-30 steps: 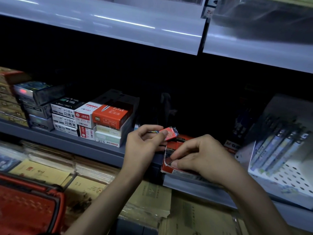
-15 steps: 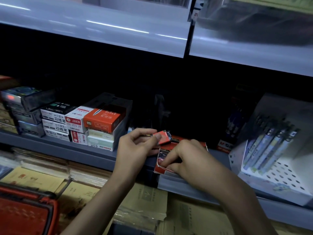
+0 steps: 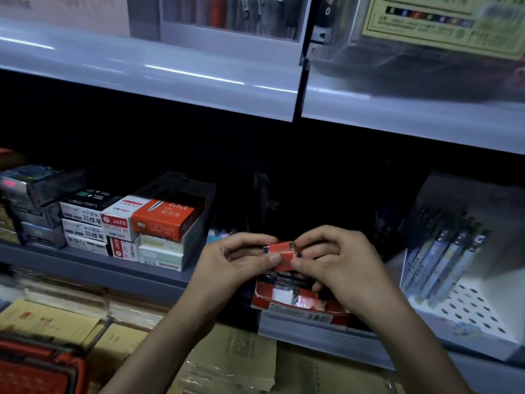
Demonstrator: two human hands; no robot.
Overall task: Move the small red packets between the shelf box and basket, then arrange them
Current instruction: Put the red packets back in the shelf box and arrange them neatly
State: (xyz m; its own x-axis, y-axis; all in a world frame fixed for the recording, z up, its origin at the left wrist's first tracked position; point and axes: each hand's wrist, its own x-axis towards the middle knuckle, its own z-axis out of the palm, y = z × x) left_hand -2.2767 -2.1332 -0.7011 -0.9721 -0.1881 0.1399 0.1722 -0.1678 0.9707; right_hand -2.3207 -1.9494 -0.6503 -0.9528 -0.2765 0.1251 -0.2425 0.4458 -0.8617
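1. Small red packet (image 3: 281, 255) is in the air, just above the open shelf box (image 3: 298, 305), at the box's 12 o'clock. It is not in the basket (image 3: 34, 368), which sits well apart at 8 o'clock in the frame corner.
2. Left hand (image 3: 230, 263): the grip is a near-closed thumb-and-finger pinch on the packet's 9 o'clock end. Right hand (image 3: 341, 265): same pinch on the 3 o'clock end. Nothing else seen held.
3. Step, as I judge it: squaring the packet up before slotting it into the box.
4. To do it well, keep it level and line its long edge up with the packets already in the box. Lower it toward 6 o'clock into a free gap, then let one grip go first. The box sits at the shelf (image 3: 142, 277) lip, so don't shove it forward.
5. Versus half a second ago: the right hand was down in the box and the left alone held the packet. Now the right has come up and shares the hold.
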